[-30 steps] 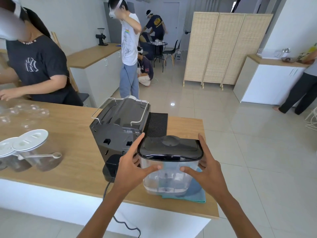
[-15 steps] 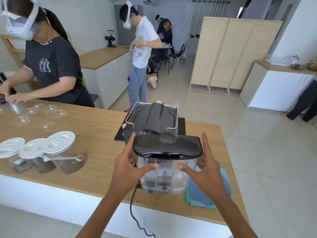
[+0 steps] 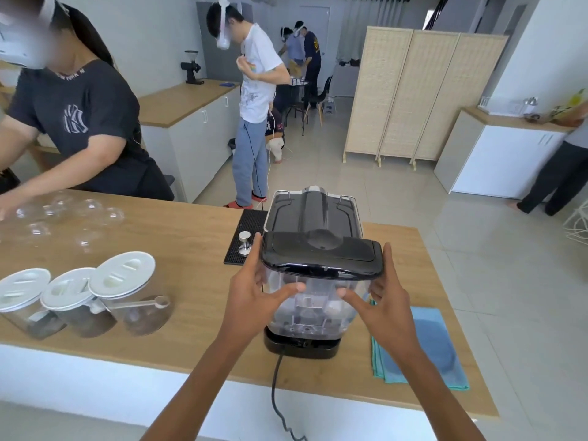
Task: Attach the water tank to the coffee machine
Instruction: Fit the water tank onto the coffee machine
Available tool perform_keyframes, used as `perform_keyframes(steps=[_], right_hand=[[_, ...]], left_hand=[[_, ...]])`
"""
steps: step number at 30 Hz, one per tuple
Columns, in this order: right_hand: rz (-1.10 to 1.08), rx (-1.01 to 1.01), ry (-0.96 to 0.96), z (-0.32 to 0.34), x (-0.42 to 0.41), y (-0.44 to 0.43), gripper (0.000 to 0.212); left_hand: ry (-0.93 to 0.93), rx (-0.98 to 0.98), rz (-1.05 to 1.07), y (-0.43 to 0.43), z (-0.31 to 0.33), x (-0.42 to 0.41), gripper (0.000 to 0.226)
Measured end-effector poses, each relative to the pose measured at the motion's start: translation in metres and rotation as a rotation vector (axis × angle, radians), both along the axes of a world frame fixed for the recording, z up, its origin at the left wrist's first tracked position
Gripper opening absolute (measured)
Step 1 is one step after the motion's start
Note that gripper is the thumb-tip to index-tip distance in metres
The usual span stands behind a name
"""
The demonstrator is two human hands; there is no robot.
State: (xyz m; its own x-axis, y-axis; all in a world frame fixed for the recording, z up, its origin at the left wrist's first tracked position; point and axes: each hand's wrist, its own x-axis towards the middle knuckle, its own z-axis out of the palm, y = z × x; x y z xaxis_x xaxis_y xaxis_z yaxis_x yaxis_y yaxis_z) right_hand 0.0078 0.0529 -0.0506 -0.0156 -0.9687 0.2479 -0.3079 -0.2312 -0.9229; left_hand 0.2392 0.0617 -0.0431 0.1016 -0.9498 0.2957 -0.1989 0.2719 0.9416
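The clear water tank (image 3: pixel 313 308) with a glossy black lid (image 3: pixel 321 254) stands against the back of the black coffee machine (image 3: pixel 313 211), over the machine's black base (image 3: pixel 300 345) near the counter's front edge. My left hand (image 3: pixel 254 300) grips the tank's left side, thumb across its front. On the tank's right side my right hand (image 3: pixel 386 308) does the same. The machine's front faces away from me and is hidden.
The wooden counter (image 3: pixel 191 249) carries three white-lidded jars (image 3: pixel 79 297) at the left, clear domed lids (image 3: pixel 63 218), a black mat with a tamper (image 3: pixel 244 243) and a blue cloth (image 3: pixel 423 345) at the right. A power cord (image 3: pixel 275 393) hangs over the edge. A person (image 3: pixel 73 122) works at the far left.
Both hands carried the tank from above the blue cloth leftward and in behind the machine; it now sits lower, over the machine's base. The view has swung right.
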Motion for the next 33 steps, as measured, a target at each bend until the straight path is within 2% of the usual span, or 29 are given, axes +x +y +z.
perform_keyframes(steps=[20,33], right_hand=[[-0.066,-0.031,0.058,-0.015,0.016,-0.009,0.12],[-0.063,-0.002,0.086,-0.024,0.023,0.0,0.122]], left_hand=[[-0.029,-0.064,0.021,-0.016,-0.022,0.009,0.112],[-0.033,0.015,0.027,-0.017,-0.054,0.014,0.107]])
